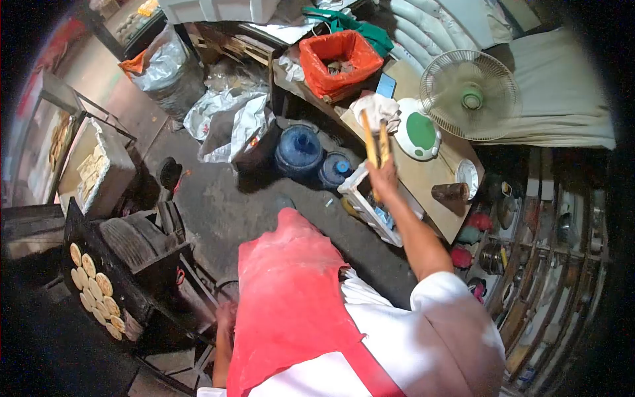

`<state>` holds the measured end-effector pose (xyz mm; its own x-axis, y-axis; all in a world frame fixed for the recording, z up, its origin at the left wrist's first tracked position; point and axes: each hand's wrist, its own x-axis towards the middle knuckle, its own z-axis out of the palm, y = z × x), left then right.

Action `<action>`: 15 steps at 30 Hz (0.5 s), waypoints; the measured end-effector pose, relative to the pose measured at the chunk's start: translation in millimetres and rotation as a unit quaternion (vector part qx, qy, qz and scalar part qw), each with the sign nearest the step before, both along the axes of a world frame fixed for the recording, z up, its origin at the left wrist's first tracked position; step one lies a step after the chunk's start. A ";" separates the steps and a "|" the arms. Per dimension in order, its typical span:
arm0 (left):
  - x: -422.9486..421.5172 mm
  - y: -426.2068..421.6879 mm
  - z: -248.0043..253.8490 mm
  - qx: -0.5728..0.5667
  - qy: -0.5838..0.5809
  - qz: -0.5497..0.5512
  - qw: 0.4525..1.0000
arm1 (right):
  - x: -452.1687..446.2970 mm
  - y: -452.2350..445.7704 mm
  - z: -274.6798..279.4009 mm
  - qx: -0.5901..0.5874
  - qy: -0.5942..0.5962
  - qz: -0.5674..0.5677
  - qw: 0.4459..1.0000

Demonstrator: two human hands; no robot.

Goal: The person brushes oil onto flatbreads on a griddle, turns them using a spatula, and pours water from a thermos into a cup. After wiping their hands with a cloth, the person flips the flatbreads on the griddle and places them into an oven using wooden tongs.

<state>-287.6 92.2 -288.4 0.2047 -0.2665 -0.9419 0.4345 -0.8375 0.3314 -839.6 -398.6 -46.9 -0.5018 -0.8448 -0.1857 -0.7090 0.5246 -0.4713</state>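
Observation:
My right hand [382, 178] is closed around a pair of yellow tongs [370, 142], with the two arms slightly apart. Their far ends reach a pale crumpled cloth [377, 109] on the table; whether they grip it I cannot tell. Beside the cloth sits a white and green kitchen scale [419, 130]. Low on the left, my left hand [226, 314] is curled by the dark metal edge [198, 288] of the stove; what it holds is unclear. Round flatbreads [96, 289] lie in a cluster on the black griddle [74, 228] to the left.
An electric fan [471, 96], an orange-lined bin [337, 66] and a brown cup [450, 192] stand on the table [433, 198]. Blue water jugs [299, 151] and a white crate [370, 206] are below. Sacks [228, 126], a foam box [99, 172] and a shelf rack [549, 264] surround the floor.

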 end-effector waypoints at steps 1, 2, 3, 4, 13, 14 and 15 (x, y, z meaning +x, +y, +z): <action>4.6 5.2 -4.6 -0.088 -0.146 -0.231 0.958 | -10.5 -21.4 8.2 0.018 0.004 -0.030 0.999; 9.3 7.2 -2.1 -0.168 -0.275 -0.446 0.835 | -17.6 -37.6 17.7 0.036 0.007 -0.061 0.997; -6.0 -19.3 29.2 -0.154 -0.177 -0.309 0.922 | -27.2 -47.5 13.9 0.059 0.032 -0.052 0.996; -24.3 -51.3 68.3 -0.141 -0.077 -0.113 0.981 | -36.8 -55.7 9.4 0.080 0.057 -0.043 0.994; -90.9 -234.8 170.5 -0.116 -0.021 -0.008 0.993 | -36.9 -19.5 -24.1 0.005 -0.016 0.095 0.995; -93.1 -242.8 170.7 -0.112 -0.021 -0.013 0.993 | -34.7 -11.5 -30.2 0.008 -0.036 0.088 0.995; -95.0 -250.1 171.4 -0.096 -0.035 -0.052 0.993 | -32.6 -3.4 -38.7 0.002 -0.028 0.096 0.995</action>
<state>-382.6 -158.0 -117.0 0.2299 -0.4624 -0.8564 0.3196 -0.7953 0.5152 -872.2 -402.0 -85.6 -0.3200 -0.9235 -0.2114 -0.7693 0.3835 -0.5109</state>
